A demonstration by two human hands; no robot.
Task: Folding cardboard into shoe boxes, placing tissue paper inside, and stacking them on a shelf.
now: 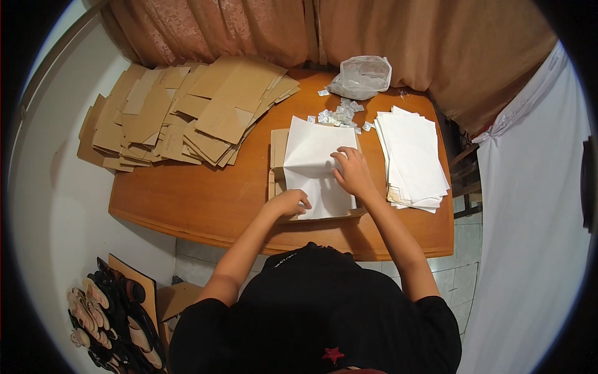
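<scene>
A sheet of white paper with a fold across it lies in an open cardboard box at the front of the table, rising past the box's far side. On the paper's right side rests my right hand, its fingers apart and bent. My left hand is at the near left corner of the box, beside the paper's edge, fingers loosely curved with a gap between thumb and fingers. Neither hand visibly grips anything. The paper covers most of the box's inside.
Flattened cardboard boxes lie piled at the far left of the wooden table. A stack of white paper is at the right. Behind the box, small white packets spill near a clear plastic bag. Shoes stand at lower left.
</scene>
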